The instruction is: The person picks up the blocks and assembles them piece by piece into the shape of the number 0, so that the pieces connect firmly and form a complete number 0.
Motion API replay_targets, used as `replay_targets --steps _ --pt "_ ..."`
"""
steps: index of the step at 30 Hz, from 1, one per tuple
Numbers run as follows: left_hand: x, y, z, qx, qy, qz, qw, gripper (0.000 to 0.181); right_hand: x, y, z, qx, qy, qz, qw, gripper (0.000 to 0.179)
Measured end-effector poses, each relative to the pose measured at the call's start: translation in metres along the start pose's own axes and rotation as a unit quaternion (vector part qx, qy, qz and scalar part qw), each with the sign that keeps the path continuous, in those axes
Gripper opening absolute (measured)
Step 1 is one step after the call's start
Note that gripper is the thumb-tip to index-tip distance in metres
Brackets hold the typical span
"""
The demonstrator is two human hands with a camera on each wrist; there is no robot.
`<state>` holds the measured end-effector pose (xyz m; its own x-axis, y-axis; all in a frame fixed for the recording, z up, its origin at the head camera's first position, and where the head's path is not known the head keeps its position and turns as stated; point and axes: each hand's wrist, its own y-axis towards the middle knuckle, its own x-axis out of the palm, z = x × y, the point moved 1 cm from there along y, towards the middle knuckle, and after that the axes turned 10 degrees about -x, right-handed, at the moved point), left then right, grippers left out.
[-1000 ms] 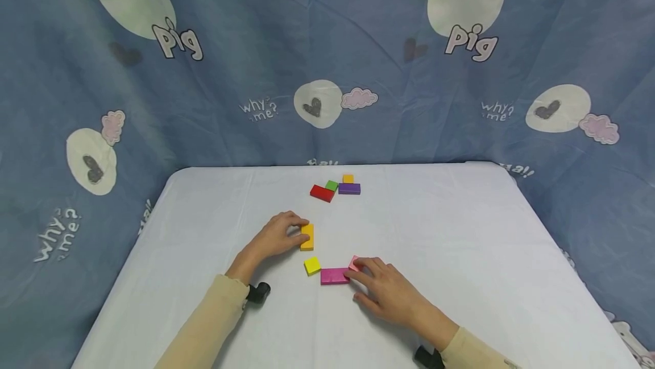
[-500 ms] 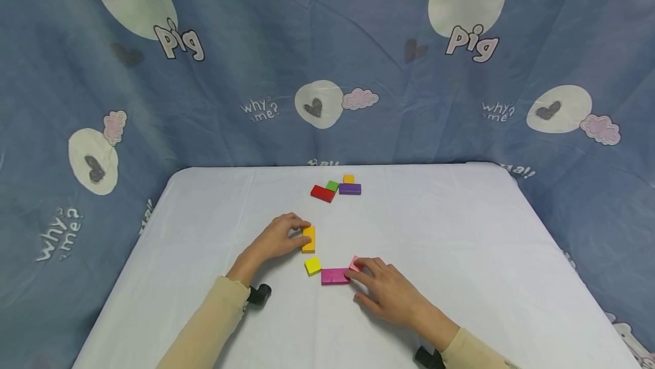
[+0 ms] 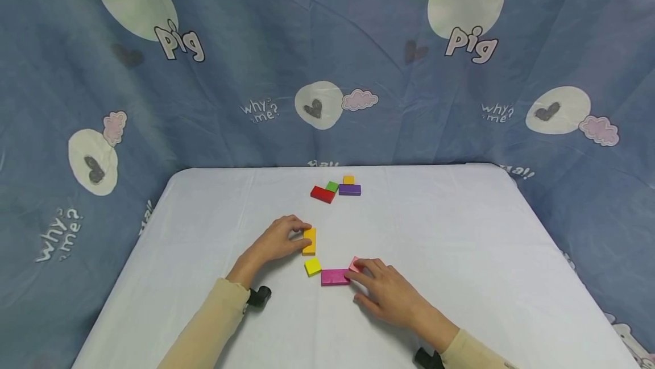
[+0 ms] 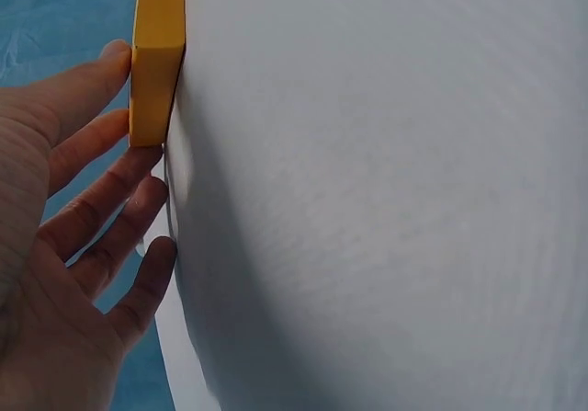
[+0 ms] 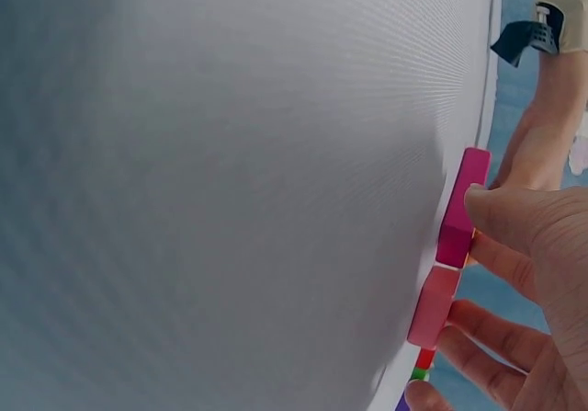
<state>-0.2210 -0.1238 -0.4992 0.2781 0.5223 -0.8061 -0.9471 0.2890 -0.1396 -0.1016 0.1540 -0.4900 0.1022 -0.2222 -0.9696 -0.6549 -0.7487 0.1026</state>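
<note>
Two hands, well apart. Left hand (image 3: 276, 239): thumb and fingers pinching the long orange block (image 3: 313, 238) from its left side, remaining fingers spread in the left wrist view. Block lengthwise, near to far. Can't tell if fully down on the bench (image 3: 460, 255) or just off it.

Right hand (image 3: 386, 289): fingers relaxed, slightly bent, fingertips at the small pink block (image 3: 353, 264) and the right end of the magenta block (image 3: 334, 277). Thumb clear of both in the head view. Magenta crosswise, pink at its far right corner.

Yellow block (image 3: 313, 267) at magenta's left end, slightly turned, touching or nearly so; also just short of orange's near end.

Farther out, by the back edge: red block (image 3: 322, 194) at a slant, green block (image 3: 332, 186) against its far right; purple block (image 3: 350, 190) just beside, crosswise, small orange block (image 3: 348, 179) behind it.

Beige sleeves (image 3: 207, 323) on both arms, black devices (image 3: 260, 297) at the wrists. Beyond the bench, blue curtain (image 3: 327, 28) printed with "Pig", "why me?", hearts, pink clouds.
</note>
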Motion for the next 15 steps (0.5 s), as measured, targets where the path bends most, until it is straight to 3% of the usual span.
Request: replay_targets --steps 15 --pt "0.0013 -0.0032 0.0036 -0.006 -0.002 -0.002 1.0 0.039 0.0007 -0.0008 0.0007 -0.001 -0.001 0.004 1.0 0.049"
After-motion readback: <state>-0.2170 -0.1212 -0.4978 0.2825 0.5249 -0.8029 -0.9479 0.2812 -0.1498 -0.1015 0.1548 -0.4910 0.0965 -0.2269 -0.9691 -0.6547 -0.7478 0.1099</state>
